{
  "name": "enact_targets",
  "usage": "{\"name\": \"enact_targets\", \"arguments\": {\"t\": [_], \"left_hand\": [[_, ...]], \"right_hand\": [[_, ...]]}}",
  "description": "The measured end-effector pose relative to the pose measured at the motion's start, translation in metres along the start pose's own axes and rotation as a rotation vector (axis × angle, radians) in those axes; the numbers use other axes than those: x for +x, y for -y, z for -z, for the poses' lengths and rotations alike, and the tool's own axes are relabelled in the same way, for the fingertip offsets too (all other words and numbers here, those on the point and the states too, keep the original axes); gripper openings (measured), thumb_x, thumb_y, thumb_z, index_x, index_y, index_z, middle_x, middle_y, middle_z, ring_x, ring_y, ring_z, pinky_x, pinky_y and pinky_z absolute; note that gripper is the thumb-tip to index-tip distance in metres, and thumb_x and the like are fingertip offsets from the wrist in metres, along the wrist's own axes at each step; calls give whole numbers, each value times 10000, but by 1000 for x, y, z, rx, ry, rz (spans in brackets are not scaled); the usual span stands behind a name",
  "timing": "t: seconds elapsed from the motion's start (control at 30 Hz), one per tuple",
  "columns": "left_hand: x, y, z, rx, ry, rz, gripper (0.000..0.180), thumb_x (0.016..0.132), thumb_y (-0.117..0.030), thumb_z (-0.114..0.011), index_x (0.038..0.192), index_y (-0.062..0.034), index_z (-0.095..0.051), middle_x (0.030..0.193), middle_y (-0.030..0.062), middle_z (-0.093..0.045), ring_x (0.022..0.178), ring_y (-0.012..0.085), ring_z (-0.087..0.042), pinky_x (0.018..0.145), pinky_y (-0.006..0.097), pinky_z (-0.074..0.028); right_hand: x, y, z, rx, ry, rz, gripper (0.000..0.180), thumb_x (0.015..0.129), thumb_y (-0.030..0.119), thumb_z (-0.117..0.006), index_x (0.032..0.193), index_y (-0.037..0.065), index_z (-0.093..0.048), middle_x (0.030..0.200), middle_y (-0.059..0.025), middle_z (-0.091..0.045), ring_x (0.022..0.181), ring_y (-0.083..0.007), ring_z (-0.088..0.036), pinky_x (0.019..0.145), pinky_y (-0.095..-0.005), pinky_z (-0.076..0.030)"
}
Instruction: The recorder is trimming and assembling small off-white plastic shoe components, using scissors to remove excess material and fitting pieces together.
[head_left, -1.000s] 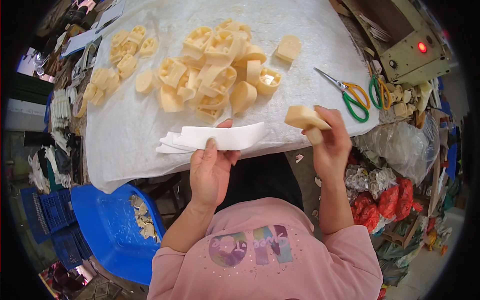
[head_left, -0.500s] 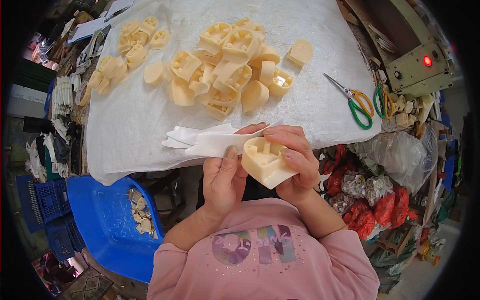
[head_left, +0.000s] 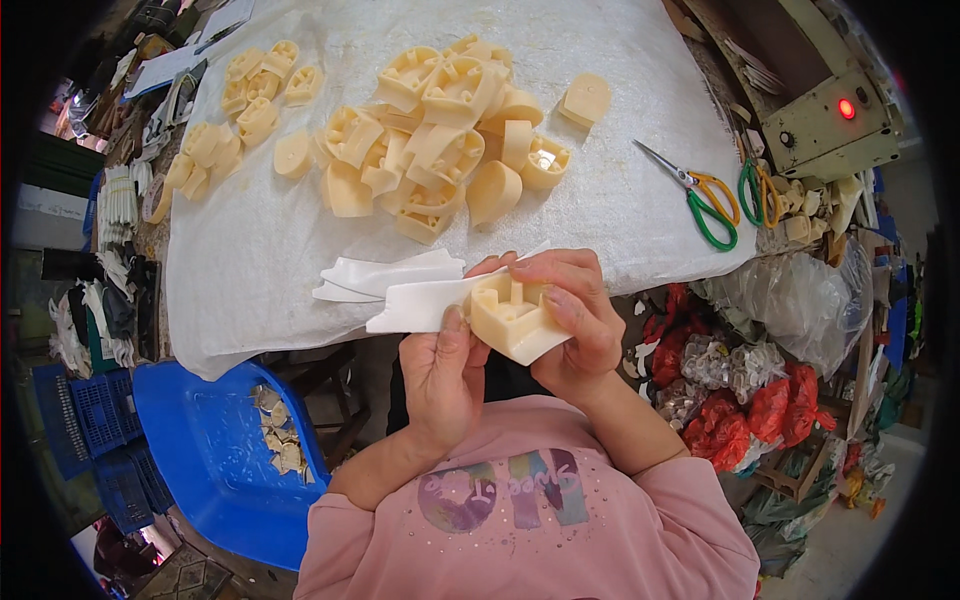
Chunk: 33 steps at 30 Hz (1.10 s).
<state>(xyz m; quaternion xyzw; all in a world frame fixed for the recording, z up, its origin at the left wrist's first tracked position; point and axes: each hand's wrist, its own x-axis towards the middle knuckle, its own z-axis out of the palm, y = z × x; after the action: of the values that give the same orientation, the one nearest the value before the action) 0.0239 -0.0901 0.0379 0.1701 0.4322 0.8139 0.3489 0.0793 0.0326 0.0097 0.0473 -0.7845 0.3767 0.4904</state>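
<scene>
Head view, nearest first: the person's pink sleeves rise from the lower edge and both hands meet just off the near edge of the table (head_left: 250, 300). The right hand (head_left: 575, 320) is curled round a cream moulded plastic part (head_left: 512, 318), fingers over its top and far side. The left hand (head_left: 445, 375) closes on the same part from below, thumb pressed against its near face, and also pinches a white paper sheet (head_left: 415, 305) that sticks out to the left. More white sheets (head_left: 385, 275) lie under it on the table's white cloth.

Beyond, a heap of cream parts (head_left: 430, 130) fills the cloth's middle, with a smaller group (head_left: 235, 110) at the far left; bare cloth lies between heap and hands. Green-handled scissors (head_left: 705, 200) rest to the right, well apart from the heap, near a pale green box with a red lamp (head_left: 830, 125). Beside the table, left, stands a blue bin (head_left: 210, 440) holding scraps; right, red and clear bags (head_left: 760, 390) crowd the floor.
</scene>
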Motion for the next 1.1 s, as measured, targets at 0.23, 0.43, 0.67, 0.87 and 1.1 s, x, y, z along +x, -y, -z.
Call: {"name": "enact_targets", "arguments": {"t": [0.23, 0.43, 0.67, 0.87, 1.1], "left_hand": [[9, 2, 12, 188, 118, -190, 469, 1019, -227, -289, 1310, 133, -359, 1342, 229, -429, 1241, 270, -448, 1030, 357, -379], [3, -12, 24, 366, -133, -177, 382, 1001, -184, -391, 1135, 145, -533, 1081, 190, -612, 974, 227, -621, 868, 329, -518], [-3, -1, 24, 441, -151, -98, 312, 970, -152, -486, 1104, 113, -580, 985, 136, -640, 891, 161, -613, 797, 282, -519], [-5, 3, 27, 613, -119, -57, 298, 966, -128, -487, 1096, 120, -588, 987, 148, -645, 903, 168, -618, 832, 302, -530], [-5, 2, 19, 657, -77, 13, 306, 972, -128, -473, 1124, 115, -580, 1006, 154, -647, 920, 165, -613, 839, 307, -530]], "right_hand": [[2, -9, 5, -100, 5, 50, 529, 683, -88, -611, 1152, 139, -518, 1039, -115, -626, 828, -270, -520, 726, -378, -430], [14, 9, 24, -249, 201, 7, 413, 641, 69, -695, 1029, 171, -601, 998, -76, -611, 818, -242, -480, 748, -411, -322], [26, 24, 35, -484, 579, -48, 430, 598, 48, -645, 987, 229, -618, 821, -32, -476, 786, -219, -439, 719, -425, -235], [22, 23, 36, -470, 673, -138, 398, 603, 23, -636, 968, 180, -610, 797, -54, -444, 792, -230, -461, 718, -418, -244], [14, 18, 36, -433, 705, -198, 365, 618, 21, -635, 964, 133, -594, 760, -80, -403, 728, -237, -461, 709, -411, -250]]}}
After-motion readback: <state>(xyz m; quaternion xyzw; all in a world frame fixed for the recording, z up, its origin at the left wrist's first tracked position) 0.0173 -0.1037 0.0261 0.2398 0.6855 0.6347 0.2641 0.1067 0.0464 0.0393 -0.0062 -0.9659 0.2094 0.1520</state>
